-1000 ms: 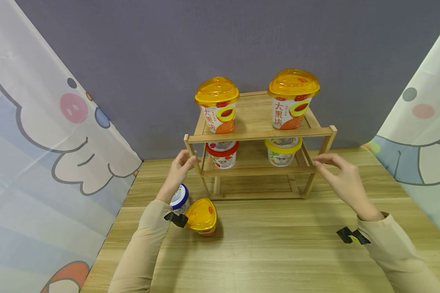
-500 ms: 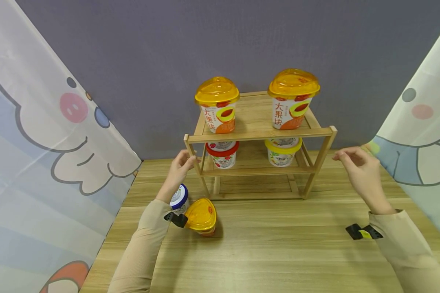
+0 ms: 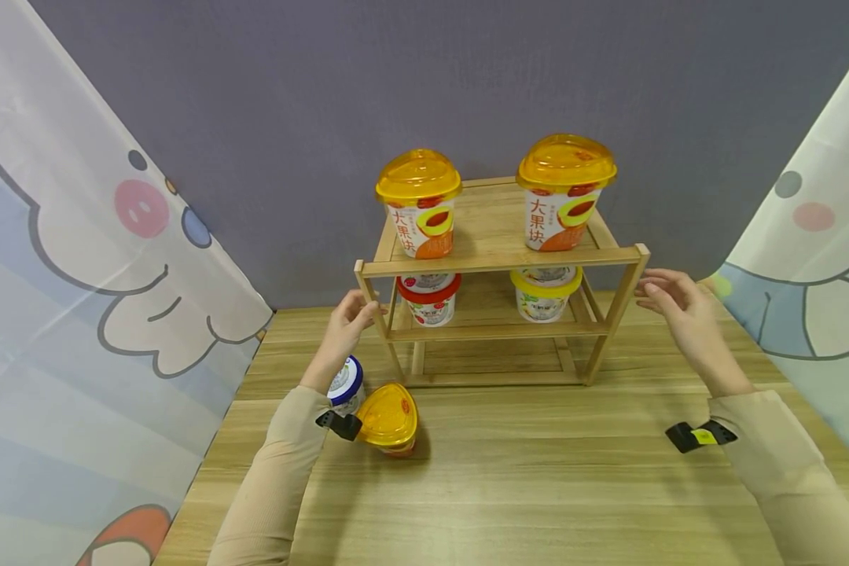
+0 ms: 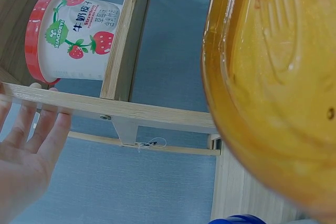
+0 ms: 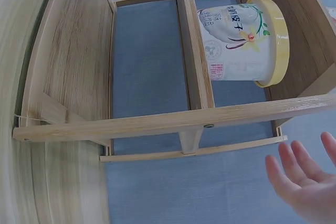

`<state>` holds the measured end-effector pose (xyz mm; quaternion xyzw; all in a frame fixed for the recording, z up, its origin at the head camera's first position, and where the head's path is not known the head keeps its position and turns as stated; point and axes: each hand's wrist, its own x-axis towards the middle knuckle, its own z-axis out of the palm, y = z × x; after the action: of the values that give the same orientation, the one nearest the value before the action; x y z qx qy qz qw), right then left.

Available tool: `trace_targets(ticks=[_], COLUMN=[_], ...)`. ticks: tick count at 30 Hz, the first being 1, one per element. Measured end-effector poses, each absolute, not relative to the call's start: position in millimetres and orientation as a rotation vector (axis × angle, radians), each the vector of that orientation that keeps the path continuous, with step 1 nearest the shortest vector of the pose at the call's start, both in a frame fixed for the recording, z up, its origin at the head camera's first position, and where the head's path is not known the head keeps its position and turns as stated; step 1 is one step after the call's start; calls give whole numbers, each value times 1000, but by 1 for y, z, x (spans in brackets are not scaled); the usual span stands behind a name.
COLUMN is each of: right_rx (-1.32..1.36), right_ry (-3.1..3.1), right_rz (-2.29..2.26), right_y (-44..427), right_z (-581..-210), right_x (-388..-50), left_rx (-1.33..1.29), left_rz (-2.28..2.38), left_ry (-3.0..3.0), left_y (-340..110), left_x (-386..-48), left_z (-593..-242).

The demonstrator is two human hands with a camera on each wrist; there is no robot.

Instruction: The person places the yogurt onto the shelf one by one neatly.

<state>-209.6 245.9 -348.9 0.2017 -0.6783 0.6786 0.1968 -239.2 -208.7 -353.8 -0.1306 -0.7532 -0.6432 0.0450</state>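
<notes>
In the head view, my left hand (image 3: pixel 345 324) touches the left front post of the wooden shelf rack (image 3: pixel 495 332). The left wrist view shows fairly straight fingers (image 4: pixel 55 135) against that post, the tips partly behind it. Apart from the right post, my right hand (image 3: pixel 682 318) is held in the air, fingers loosely bent and holding nothing. Two tubs with orange domed lids, left tub (image 3: pixel 424 224) and right tub (image 3: pixel 562 216), stand on the top shelf. On the middle shelf are a red-lidded strawberry tub (image 4: pixel 84 40) and a yellow-lidded tub (image 5: pixel 241 40).
Beside my left forearm, a blue-lidded tub (image 3: pixel 347 381) and another orange-lidded tub (image 3: pixel 389 420) stand on the wood-grain table (image 3: pixel 509 487). A grey backdrop (image 3: pixel 311 141) rises behind the rack, with cartoon curtains (image 3: pixel 106 236) at both sides.
My right hand has moved off the rack's right post, outward to the right, then slightly back towards it with fingers loosened. The left hand and the tubs have stayed put.
</notes>
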Motion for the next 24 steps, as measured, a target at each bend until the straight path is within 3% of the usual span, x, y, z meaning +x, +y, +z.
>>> trace_targets(ticks=[24], right_rx=[557], right_ry=[-1998], right_rz=[2022], right_y=[239], right_z=[-354], right_x=[-220], left_rx=[-420], left_rz=[-1930], left_ry=[-2280], left_y=[-209], left_x=[-240], left_z=[-358])
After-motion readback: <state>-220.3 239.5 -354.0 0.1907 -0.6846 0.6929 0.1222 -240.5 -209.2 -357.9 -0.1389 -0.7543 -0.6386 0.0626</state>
